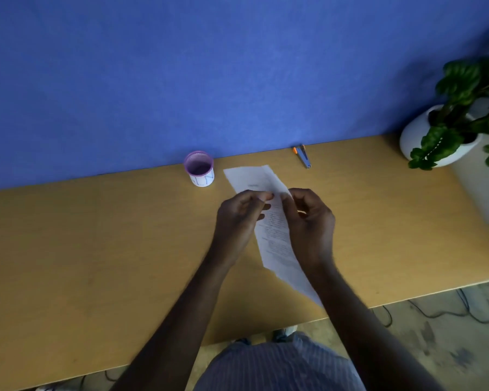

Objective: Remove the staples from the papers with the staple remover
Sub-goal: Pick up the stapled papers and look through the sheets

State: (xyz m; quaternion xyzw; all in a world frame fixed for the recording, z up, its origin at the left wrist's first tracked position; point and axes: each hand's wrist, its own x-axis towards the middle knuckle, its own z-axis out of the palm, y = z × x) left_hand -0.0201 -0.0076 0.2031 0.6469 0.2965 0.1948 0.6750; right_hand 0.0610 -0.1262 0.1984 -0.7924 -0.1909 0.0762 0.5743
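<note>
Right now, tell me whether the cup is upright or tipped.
Upright: the cup stands on the desk with its purple rim facing up.

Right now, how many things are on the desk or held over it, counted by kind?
Papers, held by left hand and right hand: 1 bundle
Staple remover: 1
Purple-rimmed cup: 1
Potted plant: 1
Total: 4
</note>
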